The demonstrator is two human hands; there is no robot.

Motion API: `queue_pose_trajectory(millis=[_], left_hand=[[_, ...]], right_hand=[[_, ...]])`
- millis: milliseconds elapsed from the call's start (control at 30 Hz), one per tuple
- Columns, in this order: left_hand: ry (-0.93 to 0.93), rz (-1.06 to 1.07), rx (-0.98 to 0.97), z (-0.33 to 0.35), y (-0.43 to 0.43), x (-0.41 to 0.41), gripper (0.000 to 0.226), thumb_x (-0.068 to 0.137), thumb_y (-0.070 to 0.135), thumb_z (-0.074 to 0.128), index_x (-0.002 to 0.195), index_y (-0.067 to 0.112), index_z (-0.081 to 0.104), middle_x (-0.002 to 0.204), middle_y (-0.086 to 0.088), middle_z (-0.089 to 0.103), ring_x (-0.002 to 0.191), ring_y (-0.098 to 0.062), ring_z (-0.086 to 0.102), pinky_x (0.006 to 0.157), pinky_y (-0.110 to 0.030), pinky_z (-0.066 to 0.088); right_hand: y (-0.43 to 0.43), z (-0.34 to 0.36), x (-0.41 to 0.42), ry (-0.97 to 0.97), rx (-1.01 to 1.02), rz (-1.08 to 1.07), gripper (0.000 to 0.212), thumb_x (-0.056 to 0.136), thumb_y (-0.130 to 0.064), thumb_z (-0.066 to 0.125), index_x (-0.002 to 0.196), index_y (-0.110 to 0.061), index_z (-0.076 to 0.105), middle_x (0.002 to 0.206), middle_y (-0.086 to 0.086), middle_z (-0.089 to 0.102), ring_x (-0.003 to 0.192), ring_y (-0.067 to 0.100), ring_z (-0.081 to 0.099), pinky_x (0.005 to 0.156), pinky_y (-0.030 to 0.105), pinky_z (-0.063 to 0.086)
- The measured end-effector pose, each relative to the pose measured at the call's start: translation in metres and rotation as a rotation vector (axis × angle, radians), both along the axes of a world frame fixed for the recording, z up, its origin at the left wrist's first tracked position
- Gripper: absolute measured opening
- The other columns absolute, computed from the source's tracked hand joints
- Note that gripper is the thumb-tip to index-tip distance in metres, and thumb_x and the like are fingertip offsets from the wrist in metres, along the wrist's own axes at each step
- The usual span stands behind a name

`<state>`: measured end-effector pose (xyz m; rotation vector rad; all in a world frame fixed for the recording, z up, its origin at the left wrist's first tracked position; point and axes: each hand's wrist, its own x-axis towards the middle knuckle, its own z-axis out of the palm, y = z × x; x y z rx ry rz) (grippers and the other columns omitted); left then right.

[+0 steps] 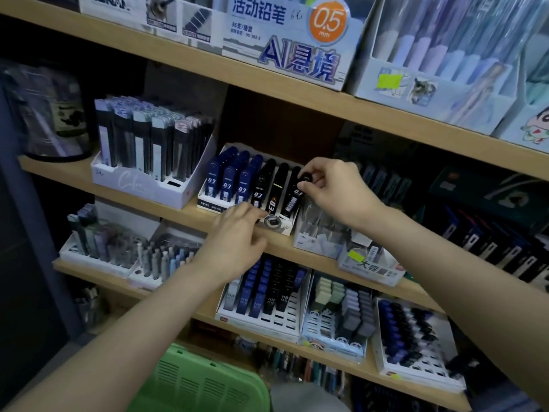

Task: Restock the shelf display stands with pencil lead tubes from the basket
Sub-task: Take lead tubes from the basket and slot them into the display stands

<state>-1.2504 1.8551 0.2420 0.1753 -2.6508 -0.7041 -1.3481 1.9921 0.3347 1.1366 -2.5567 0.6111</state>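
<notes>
My right grip (335, 185) pinches the black lead tube (293, 200) by its cap, probably light, stiff and slick; my left grip (237, 242) is too blurred to judge.

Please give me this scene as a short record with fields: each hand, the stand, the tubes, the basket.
right hand: pinches a black tube at the top of the stand's rightmost column
left hand: blurred, at the stand's front edge; grip cannot be told
stand: white, tilted back, six columns
blue tubes: three left columns
other black tubes: three right columns
basket: green, low in view, contents not visible
</notes>
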Motion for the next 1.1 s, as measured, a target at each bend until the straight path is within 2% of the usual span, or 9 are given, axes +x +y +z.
queue_pose_trajectory(millis=[133,233,367,467,600,733,933,1033,1100], left_hand=[[0.011,-0.009,-0.039,-0.004,0.0,-0.003,0.051,0.094,0.022,0.049,0.143,0.02,0.036,0.134,0.003,0.037,0.13,-0.014,0.028,0.112,-0.029,0.018],[0.028,-0.009,-0.043,-0.006,-0.001,-0.005,0.051,0.093,0.022,0.05,0.142,0.02,0.037,0.133,0.003,0.038,0.129,-0.014,0.028,0.111,-0.029,0.019],[0.066,0.01,-0.066,-0.012,-0.003,-0.006,0.047,0.094,0.021,0.05,0.14,0.018,0.04,0.131,0.003,0.04,0.128,-0.015,0.031,0.109,-0.027,0.019],[0.077,0.012,-0.068,-0.014,-0.002,-0.007,0.047,0.094,0.021,0.051,0.14,0.016,0.04,0.131,0.002,0.039,0.128,-0.014,0.031,0.109,-0.028,0.021],[0.081,0.01,-0.065,-0.013,-0.002,-0.008,0.047,0.094,0.02,0.051,0.14,0.017,0.039,0.131,0.003,0.039,0.128,-0.012,0.029,0.11,-0.027,0.021],[0.084,0.009,-0.065,-0.013,-0.001,-0.008,0.047,0.094,0.02,0.051,0.14,0.016,0.04,0.131,0.003,0.038,0.127,-0.012,0.03,0.109,-0.028,0.023],[0.077,0.017,-0.093,-0.014,-0.001,-0.008,0.047,0.094,0.021,0.052,0.139,0.017,0.039,0.131,0.004,0.038,0.127,-0.011,0.03,0.109,-0.029,0.024],[0.074,0.025,-0.108,-0.014,0.0,-0.008,0.046,0.094,0.021,0.051,0.138,0.017,0.04,0.13,0.003,0.038,0.126,-0.012,0.03,0.108,-0.03,0.024],[0.069,0.026,-0.11,-0.014,0.0,-0.008,0.046,0.094,0.021,0.051,0.138,0.017,0.04,0.131,0.003,0.037,0.126,-0.012,0.029,0.108,-0.029,0.024]], right_hand=[[-0.006,-0.005,-0.002,-0.013,0.053,0.007,0.018,0.092,-0.021,0.061,0.108,-0.013,0.064,0.089,0.006,0.064,0.085,0.019,0.061,0.081,0.034,0.052],[-0.008,-0.005,-0.003,-0.005,0.076,0.006,0.02,0.093,-0.021,0.06,0.11,-0.012,0.064,0.088,0.004,0.062,0.084,0.02,0.061,0.08,0.036,0.052],[-0.011,-0.004,-0.006,0.069,0.226,-0.011,0.026,0.094,-0.022,0.057,0.117,-0.011,0.061,0.091,0.009,0.063,0.083,0.026,0.062,0.075,0.041,0.054],[-0.014,-0.003,-0.009,-0.02,0.211,0.01,0.026,0.093,-0.022,0.06,0.116,-0.011,0.063,0.091,0.006,0.061,0.085,0.021,0.061,0.076,0.035,0.052],[-0.014,-0.001,-0.015,-0.075,0.214,0.008,0.027,0.091,-0.021,0.062,0.116,-0.011,0.064,0.08,-0.002,0.057,0.08,0.016,0.057,0.072,0.028,0.047],[-0.015,-0.008,-0.012,-0.022,0.161,0.017,0.037,0.087,-0.015,0.066,0.122,-0.013,0.054,0.112,0.011,0.061,0.097,0.025,0.061,0.085,0.041,0.053],[-0.012,-0.012,-0.013,0.031,0.13,0.027,0.026,0.087,-0.015,0.066,0.111,-0.011,0.057,0.105,0.01,0.059,0.09,0.026,0.06,0.08,0.044,0.052],[-0.015,-0.01,-0.011,0.126,0.277,0.082,0.026,0.089,-0.01,0.063,0.113,-0.008,0.055,0.11,0.01,0.052,0.091,0.026,0.057,0.08,0.042,0.05],[-0.016,-0.006,-0.012,0.113,0.337,0.097,0.027,0.089,-0.012,0.063,0.114,-0.008,0.056,0.11,0.01,0.055,0.093,0.026,0.057,0.081,0.042,0.05]])
